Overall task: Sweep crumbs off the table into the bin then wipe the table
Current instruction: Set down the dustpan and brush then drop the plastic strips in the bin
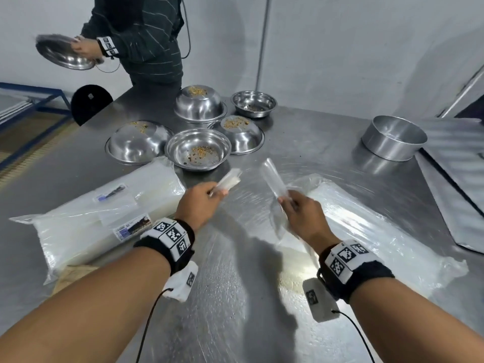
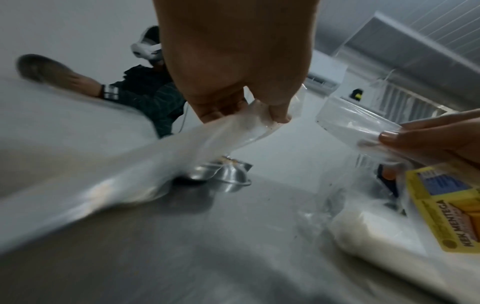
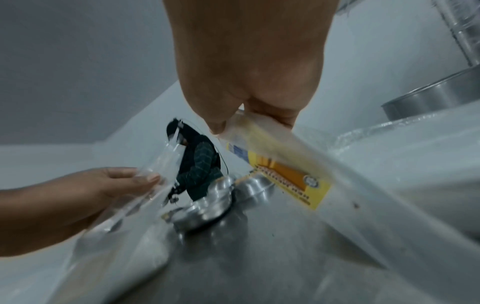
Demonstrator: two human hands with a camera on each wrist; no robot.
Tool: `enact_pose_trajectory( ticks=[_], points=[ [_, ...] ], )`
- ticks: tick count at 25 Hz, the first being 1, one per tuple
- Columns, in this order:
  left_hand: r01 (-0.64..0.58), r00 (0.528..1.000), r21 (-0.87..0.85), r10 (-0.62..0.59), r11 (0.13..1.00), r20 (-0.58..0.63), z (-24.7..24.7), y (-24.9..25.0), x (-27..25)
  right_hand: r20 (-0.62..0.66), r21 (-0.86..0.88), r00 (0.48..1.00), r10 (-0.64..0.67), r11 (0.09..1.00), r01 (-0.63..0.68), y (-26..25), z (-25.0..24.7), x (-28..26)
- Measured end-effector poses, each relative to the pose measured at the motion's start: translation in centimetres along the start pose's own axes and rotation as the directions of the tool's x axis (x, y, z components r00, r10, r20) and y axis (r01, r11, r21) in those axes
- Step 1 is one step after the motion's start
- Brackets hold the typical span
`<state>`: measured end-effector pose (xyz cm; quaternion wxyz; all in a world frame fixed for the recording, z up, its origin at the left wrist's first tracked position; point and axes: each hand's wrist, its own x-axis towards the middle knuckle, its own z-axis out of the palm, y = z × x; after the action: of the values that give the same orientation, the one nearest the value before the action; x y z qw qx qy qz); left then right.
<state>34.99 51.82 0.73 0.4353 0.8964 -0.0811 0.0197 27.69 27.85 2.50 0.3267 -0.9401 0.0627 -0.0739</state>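
Note:
Crumbs [image 1: 201,151] lie in an upright steel bowl [image 1: 183,142], and more sit on top of upturned bowls [image 1: 235,123] behind it on the steel table [image 1: 235,297]. My left hand [image 1: 217,191] pinches the bunched end of a clear plastic bag [image 1: 228,180] above the table. My right hand [image 1: 286,199] pinches the end of a second clear bag [image 1: 272,175]. In the right wrist view that bag [image 3: 283,170] carries a yellow label. In the left wrist view my left hand's fingers [image 2: 279,115] grip the bunched plastic [image 2: 207,139].
A large white plastic pack [image 1: 104,213] lies at my left and another [image 1: 372,226] at my right. A round steel tin [image 1: 395,137] and metal trays [image 1: 458,158] are at the right. Another person [image 1: 146,38] holds a steel bowl [image 1: 62,55] at the far left.

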Motion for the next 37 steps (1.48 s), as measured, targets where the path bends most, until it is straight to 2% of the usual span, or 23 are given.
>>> enact_pose_trajectory(
  ticks=[5, 11, 19, 22, 25, 29, 34, 37],
  points=[
    [-0.08, 0.996, -0.122, 0.085, 0.989, 0.038, 1.4, 6.8, 0.7, -0.202, 0.189, 0.976, 0.076, 0.981, -0.038, -1.7, -4.9, -1.4],
    [-0.173, 0.974, -0.266, 0.205, 0.948, 0.095, 4.6, 15.9, -3.3, -0.378, 0.309, 0.9, 0.216, 0.946, -0.098, 0.7, -11.8, -7.3],
    [-0.316, 0.891, -0.4, 0.414, 0.86, 0.186, 13.8, 30.0, -13.1, -0.6, 0.323, 0.734, 0.318, 0.936, -0.141, 8.4, -23.4, -20.5],
    [-0.333, 0.838, -0.453, 0.48, 0.827, 0.259, 19.2, 35.0, -18.6, -0.661, 0.314, 0.659, 0.36, 0.929, -0.193, 12.3, -28.1, -27.3],
    [-0.293, 0.785, -0.507, 0.507, 0.81, 0.357, 24.2, 39.9, -25.0, -0.698, 0.319, 0.585, 0.413, 0.911, -0.263, 16.2, -32.0, -34.2],
    [-0.312, 0.662, -0.573, 0.606, 0.758, 0.441, 29.1, 46.0, -32.5, -0.753, 0.321, 0.48, 0.45, 0.888, -0.33, 19.8, -36.5, -41.9],
    [-0.285, 0.496, -0.665, 0.7, 0.69, 0.514, 37.0, 53.3, -39.8, -0.832, 0.325, 0.272, 0.484, 0.822, -0.467, 24.2, -41.5, -51.1],
    [-0.256, 0.416, -0.697, 0.727, 0.67, 0.546, 41.6, 56.7, -43.6, -0.842, 0.339, 0.188, 0.506, 0.766, -0.546, 26.9, -43.8, -55.3]
  ],
)
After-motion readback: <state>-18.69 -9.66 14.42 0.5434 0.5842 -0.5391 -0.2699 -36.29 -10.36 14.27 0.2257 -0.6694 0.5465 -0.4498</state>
